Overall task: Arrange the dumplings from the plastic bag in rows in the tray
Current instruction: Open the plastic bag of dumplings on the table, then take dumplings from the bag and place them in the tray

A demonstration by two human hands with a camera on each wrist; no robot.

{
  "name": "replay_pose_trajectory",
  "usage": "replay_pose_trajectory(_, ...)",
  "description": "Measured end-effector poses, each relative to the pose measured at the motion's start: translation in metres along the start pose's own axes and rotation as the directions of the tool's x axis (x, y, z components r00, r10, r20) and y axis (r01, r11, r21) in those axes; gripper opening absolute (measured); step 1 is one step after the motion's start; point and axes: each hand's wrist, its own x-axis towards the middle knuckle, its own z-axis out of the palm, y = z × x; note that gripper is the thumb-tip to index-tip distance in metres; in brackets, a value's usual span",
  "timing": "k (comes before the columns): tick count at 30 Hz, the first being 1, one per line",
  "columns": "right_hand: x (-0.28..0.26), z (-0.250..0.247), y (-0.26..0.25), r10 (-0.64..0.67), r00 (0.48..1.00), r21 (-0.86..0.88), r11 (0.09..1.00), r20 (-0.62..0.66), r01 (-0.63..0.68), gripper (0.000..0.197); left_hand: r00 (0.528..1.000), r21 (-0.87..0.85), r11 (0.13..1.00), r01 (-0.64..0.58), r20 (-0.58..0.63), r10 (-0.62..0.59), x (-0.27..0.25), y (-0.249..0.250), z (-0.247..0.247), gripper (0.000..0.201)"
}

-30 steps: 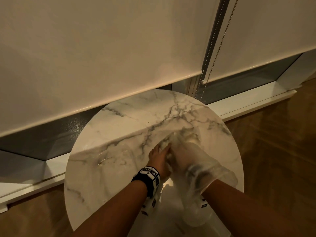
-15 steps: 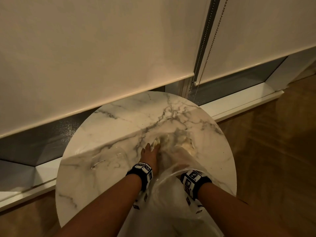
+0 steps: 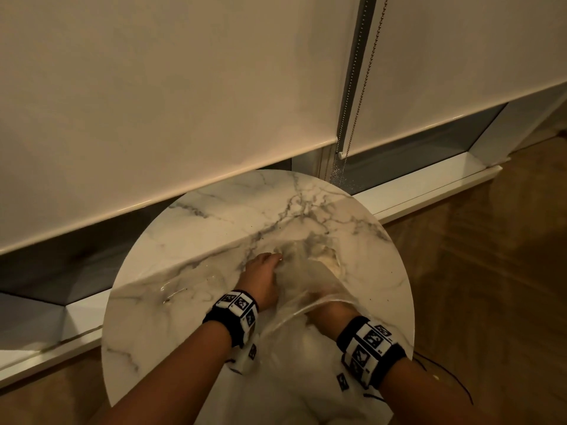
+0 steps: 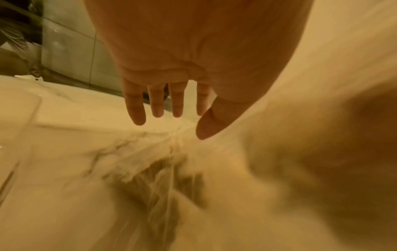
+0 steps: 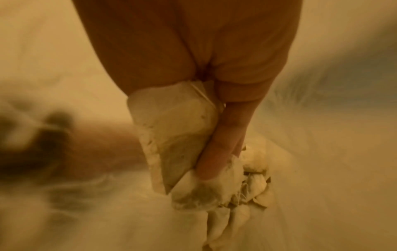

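right hand now deep inside plastic bag, clasping a dumpling | left hand fingers straight, steadying bag | extraction imminent; tray placement pending

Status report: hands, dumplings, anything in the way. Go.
Left hand open, fingers straight beside the plastic bag. Right hand inside the bag, gripping a dumpling. More dumplings beneath. Clear tray left, no dumplings visible in it.

L hand flat, fingers straight; R hand fingers curled, pinching dumpling.
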Motion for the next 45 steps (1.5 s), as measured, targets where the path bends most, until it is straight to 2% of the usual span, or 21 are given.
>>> replay_pose_trajectory(2, -0.006, -0.001, 0.007, -0.060, 0.998, 0.021, 0.998, -0.024, 0.060, 0.012, 0.994, -0.169, 0.982, -0.088, -0.081, 0.075, -0.017, 0.007, -0.007, 0.049)
replay_pose_trajectory(4, -0.015, -0.009, 0.014, -0.140, 0.989, -0.044, 0.990, -0.044, 0.138, 0.009, 0.975, -0.365, 0.908, -0.204, -0.160, 0.155, -0.039, 0.020, -0.012, 0.037)
replay_pose_trajectory(6, -0.028, -0.019, 0.019, -0.188, 0.982, -0.131, 0.974, -0.019, 0.184, 0.032, 0.960, -0.443, 0.854, -0.275, -0.169, 0.221, -0.062, 0.033, -0.014, 0.037)
replay_pose_trajectory(8, -0.042, -0.028, 0.023, -0.255, 0.967, -0.195, 0.947, 0.016, 0.254, 0.051, 0.962, -0.459, 0.845, -0.274, -0.124, 0.244, -0.078, 0.040, -0.009, 0.035)
replay_pose_trajectory(12, -0.068, -0.049, 0.032, -0.351, 0.933, -0.224, 0.906, 0.076, 0.359, 0.050, 0.980, -0.573, 0.797, -0.191, -0.063, 0.189, -0.101, 0.054, 0.004, 0.027)
replay_pose_trajectory(16, -0.088, -0.070, 0.036, -0.398, 0.906, -0.120, 0.902, 0.142, 0.415, 0.051, 1.000, -0.677, 0.736, -0.001, 0.010, 0.011, -0.112, 0.058, 0.025, 0.036)
replay_pose_trajectory(17, -0.094, -0.077, 0.033, -0.424, 0.893, -0.092, 0.893, 0.151, 0.440, 0.046, 0.999, -0.687, 0.725, 0.048, 0.039, -0.029, -0.115, 0.060, 0.030, 0.044)
replay_pose_trajectory(19, -0.106, -0.089, 0.027, -0.465, 0.870, 0.030, 0.884, 0.160, 0.467, 0.022, 0.986, -0.701, 0.694, 0.166, 0.135, -0.100, -0.120, 0.065, 0.039, 0.059)
replay_pose_trajectory(20, -0.112, -0.095, 0.022, -0.476, 0.862, 0.107, 0.879, 0.173, 0.464, 0.008, 0.975, -0.721, 0.658, 0.219, 0.177, -0.130, -0.124, 0.072, 0.042, 0.063)
replay_pose_trajectory(21, -0.118, -0.099, 0.018, -0.495, 0.848, 0.176, 0.867, 0.187, 0.467, 0.004, 0.964, -0.740, 0.618, 0.264, 0.213, -0.156, -0.126, 0.077, 0.045, 0.065)
replay_pose_trajectory(24, -0.125, -0.108, 0.010, -0.535, 0.822, 0.274, 0.835, 0.197, 0.478, 0.004, 0.927, -0.785, 0.501, 0.365, 0.257, -0.274, -0.132, 0.088, 0.049, 0.064)
replay_pose_trajectory(27, -0.132, -0.115, -0.002, -0.581, 0.786, 0.335, 0.798, 0.212, 0.500, 0.010, 0.905, -0.857, 0.368, 0.360, 0.225, -0.361, -0.132, 0.080, 0.049, 0.074)
replay_pose_trajectory(29, -0.135, -0.117, -0.012, -0.600, 0.765, 0.369, 0.782, 0.232, 0.502, 0.011, 0.897, -0.901, 0.291, 0.322, 0.192, -0.398, -0.134, 0.079, 0.044, 0.060)
replay_pose_trajectory(32, -0.138, -0.115, -0.031, -0.623, 0.742, 0.415, 0.760, 0.247, 0.500, 0.014, 0.891, -0.924, 0.251, 0.288, 0.162, -0.424, -0.139, 0.082, 0.040, 0.047)
replay_pose_trajectory(34, -0.140, -0.111, -0.046, -0.642, 0.718, 0.424, 0.748, 0.268, 0.510, 0.017, 0.895, -0.946, 0.184, 0.268, 0.174, -0.411, -0.142, 0.082, 0.038, 0.049)
replay_pose_trajectory(36, -0.144, -0.106, -0.063, -0.666, 0.685, 0.436, 0.732, 0.296, 0.523, 0.020, 0.904, -0.958, 0.110, 0.266, 0.208, -0.372, -0.148, 0.083, 0.032, 0.059)
replay_pose_trajectory(39, -0.150, -0.098, -0.091, -0.691, 0.652, 0.460, 0.711, 0.312, 0.533, 0.020, 0.936, -0.962, -0.057, 0.266, 0.271, -0.226, -0.153, 0.080, 0.022, 0.074)
replay_pose_trajectory(42, -0.153, -0.084, -0.119, -0.709, 0.635, 0.490, 0.690, 0.307, 0.533, 0.025, 0.948, -0.941, -0.240, 0.239, 0.280, -0.153, -0.162, 0.069, 0.010, 0.055)
replay_pose_trajectory(45, -0.150, -0.066, -0.139, -0.708, 0.641, 0.474, 0.692, 0.297, 0.544, 0.024, 0.956, -0.879, -0.435, 0.195, 0.269, -0.116, -0.169, 0.051, -0.001, 0.052)
